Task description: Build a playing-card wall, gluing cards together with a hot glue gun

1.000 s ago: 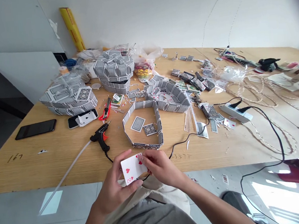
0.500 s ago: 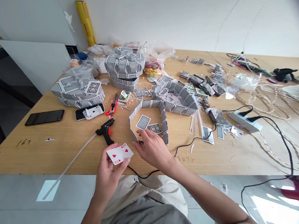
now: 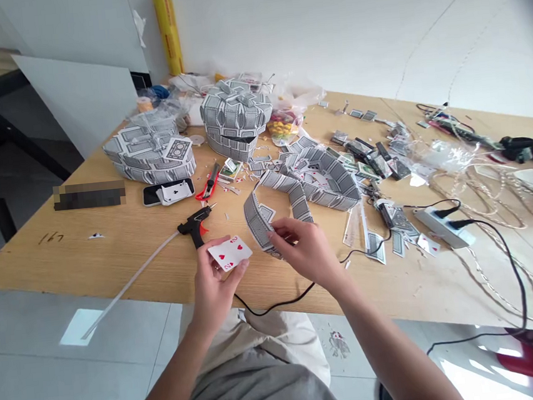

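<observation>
Between the thumb and fingers of my left hand is a playing card, its face with red hearts turned up. My right hand pinches the near end of a ring-shaped strip of playing cards, which is tilted up off the table on that side. Inside the ring a loose card shows in part; my right hand hides some of the strip. Just left of the ring lies a black hot glue gun with a long glue stick in its back. A red utility knife lies behind it.
Behind the ring stands an open card-built tray. Two lidded card boxes, one low and one tall, stand farther back. At right are scattered cards, a power strip and twisted rope. The glue gun's black cord crosses the front.
My right hand has taken hold of the strip and lifted its near side. My left hand still holds the card. The view has shifted slightly, so the table things appear farther right.
</observation>
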### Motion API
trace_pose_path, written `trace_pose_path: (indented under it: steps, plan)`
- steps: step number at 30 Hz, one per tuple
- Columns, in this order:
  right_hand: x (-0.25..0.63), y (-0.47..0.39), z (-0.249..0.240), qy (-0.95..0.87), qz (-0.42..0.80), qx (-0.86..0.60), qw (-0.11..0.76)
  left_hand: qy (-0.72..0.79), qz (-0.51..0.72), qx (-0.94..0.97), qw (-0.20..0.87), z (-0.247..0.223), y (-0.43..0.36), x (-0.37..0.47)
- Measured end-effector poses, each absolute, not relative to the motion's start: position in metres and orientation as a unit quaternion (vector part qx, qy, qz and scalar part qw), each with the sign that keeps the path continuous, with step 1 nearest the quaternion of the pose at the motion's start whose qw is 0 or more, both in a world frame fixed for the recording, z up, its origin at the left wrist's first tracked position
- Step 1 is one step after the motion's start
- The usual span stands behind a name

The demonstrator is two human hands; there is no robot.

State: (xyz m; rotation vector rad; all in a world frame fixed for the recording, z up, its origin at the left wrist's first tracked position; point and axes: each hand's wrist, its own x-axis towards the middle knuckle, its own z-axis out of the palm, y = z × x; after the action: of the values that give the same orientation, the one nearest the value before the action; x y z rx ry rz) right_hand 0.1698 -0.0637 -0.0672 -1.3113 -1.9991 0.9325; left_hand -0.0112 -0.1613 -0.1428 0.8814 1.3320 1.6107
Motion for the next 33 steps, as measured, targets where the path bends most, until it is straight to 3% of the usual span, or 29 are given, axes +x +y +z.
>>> trace_pose_path:
  steps: [12,33]
  plan:
    - [0.175,-0.067,-0.069,-0.721,0.383,-0.491,0.303,0.500,0.689,0.348,0.392,-0.145,-0.136,0.010]
    - [0.172,-0.074,-0.077,-0.739,0.380,-0.473,0.293,0.508,0.662,0.272,0.479,-0.147,-0.144,0.004]
